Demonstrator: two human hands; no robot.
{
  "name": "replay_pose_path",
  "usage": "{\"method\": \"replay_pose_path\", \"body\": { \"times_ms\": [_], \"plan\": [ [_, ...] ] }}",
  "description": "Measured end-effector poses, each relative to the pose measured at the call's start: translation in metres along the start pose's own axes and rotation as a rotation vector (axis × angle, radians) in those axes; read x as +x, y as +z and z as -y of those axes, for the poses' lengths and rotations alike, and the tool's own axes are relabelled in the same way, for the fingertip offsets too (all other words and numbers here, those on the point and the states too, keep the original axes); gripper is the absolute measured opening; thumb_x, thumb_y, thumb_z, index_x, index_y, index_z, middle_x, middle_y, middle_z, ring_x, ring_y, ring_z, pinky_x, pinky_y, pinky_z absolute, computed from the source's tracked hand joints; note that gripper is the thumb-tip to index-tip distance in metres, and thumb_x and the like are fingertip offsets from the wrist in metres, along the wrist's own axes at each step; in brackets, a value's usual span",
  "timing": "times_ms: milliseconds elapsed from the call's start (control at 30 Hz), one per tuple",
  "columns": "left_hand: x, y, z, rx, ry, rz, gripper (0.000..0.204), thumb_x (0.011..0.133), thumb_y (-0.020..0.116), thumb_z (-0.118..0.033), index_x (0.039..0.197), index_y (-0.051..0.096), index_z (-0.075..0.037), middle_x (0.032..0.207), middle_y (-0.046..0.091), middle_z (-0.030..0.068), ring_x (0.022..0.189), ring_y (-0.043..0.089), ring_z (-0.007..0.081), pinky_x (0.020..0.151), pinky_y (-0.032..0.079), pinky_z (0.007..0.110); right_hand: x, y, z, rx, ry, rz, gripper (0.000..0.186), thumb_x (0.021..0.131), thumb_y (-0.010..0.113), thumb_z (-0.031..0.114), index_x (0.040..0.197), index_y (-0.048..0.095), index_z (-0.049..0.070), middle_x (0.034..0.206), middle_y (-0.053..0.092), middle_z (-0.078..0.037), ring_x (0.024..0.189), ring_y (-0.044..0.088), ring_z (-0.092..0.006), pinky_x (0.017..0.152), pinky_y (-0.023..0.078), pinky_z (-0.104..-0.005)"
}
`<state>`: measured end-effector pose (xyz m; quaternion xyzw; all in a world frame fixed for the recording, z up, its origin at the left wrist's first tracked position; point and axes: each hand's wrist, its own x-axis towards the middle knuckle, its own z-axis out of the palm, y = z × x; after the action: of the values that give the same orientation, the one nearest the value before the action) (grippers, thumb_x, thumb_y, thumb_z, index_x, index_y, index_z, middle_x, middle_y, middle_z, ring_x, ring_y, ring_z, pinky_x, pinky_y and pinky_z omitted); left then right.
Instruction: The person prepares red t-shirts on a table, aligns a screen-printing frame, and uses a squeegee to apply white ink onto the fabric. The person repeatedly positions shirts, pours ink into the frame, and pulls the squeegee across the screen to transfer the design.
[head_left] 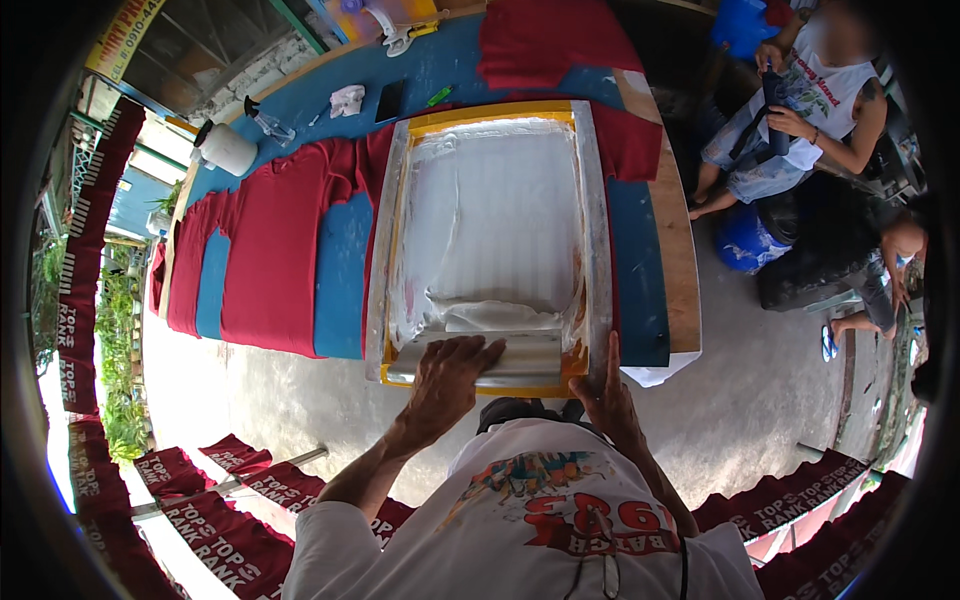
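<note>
A screen printing frame (606, 250) with silver edges and yellow tape lies over a maroon shirt on the blue board. Thick white ink (490, 316) is smeared across its mesh (500, 215). My left hand (450, 375) grips a wide metal squeegee (525, 358) lying across the lower part of the screen, its fingers over the bar. At the frame's lower right corner my right hand (603, 390) holds the edge; part of its fingers is hard to make out.
Maroon shirts (270, 260) lie on the blue board (637, 270), with a white tub (225, 152) and spray bottle (270, 128) behind. Two people (820, 100) are at the right beside a blue drum (742, 240). Printed maroon cloths (215, 540) hang along both sides.
</note>
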<state>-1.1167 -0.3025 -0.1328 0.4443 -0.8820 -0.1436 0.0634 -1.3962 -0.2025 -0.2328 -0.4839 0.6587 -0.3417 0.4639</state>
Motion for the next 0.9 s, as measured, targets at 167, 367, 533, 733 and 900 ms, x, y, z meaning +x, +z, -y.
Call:
{"method": "replay_pose_path", "body": {
  "times_ms": [167,367,533,733,900],
  "plan": [
    [-0.007,0.043,0.002,0.028,-0.023,-0.075,0.06,0.087,0.067,0.002,0.144,0.068,-0.015,0.134,0.066,0.0144,0.13,0.063,0.0327,0.11,0.046,0.05,0.002,0.0,0.0,0.001,0.019,0.003,0.108,0.104,0.073,0.028,0.173,-0.007,0.011,0.114,0.072,-0.041,0.103,0.072,-0.0603,0.092,0.06,-0.0635],
    [0.053,0.055,0.034,0.11,0.023,-0.187,0.061,0.087,0.068,0.001,0.145,0.064,-0.017,0.131,0.064,0.0142,0.125,0.063,0.0317,0.107,0.045,0.051,0.003,-0.002,0.01,0.013,0.076,0.036,0.11,0.101,0.074,0.026,0.173,-0.007,0.008,0.114,0.072,-0.041,0.103,0.073,-0.0603,0.091,0.062,-0.0627],
    [0.165,0.052,0.095,0.071,0.097,-0.343,0.055,0.09,0.068,0.006,0.14,0.064,-0.016,0.121,0.066,0.0114,0.116,0.065,0.0294,0.1,0.046,0.049,0.007,-0.008,0.021,-0.061,0.296,0.082,0.115,0.097,0.078,0.027,0.173,-0.006,0.011,0.11,0.073,-0.041,0.104,0.071,-0.0614,0.09,0.061,-0.0636],
    [0.293,0.028,0.156,0.142,0.106,-0.332,0.047,0.092,0.069,0.006,0.135,0.072,-0.014,0.116,0.071,0.0068,0.116,0.068,0.0282,0.102,0.05,0.05,0.008,-0.004,0.014,-0.039,0.195,0.039,0.117,0.095,0.081,0.028,0.173,-0.004,0.011,0.114,0.072,-0.041,0.105,0.071,-0.0609,0.089,0.062,-0.062],
    [0.319,-0.018,0.167,-0.027,0.071,-0.137,0.051,0.092,0.063,0.006,0.137,0.075,-0.015,0.127,0.077,0.0144,0.12,0.073,0.033,0.108,0.055,0.05,0.005,-0.003,0.015,-0.054,0.104,-0.007,0.118,0.094,0.082,0.027,0.173,-0.003,0.011,0.117,0.073,-0.039,0.109,0.071,-0.0593,0.091,0.062,-0.0614]
  ]
}}
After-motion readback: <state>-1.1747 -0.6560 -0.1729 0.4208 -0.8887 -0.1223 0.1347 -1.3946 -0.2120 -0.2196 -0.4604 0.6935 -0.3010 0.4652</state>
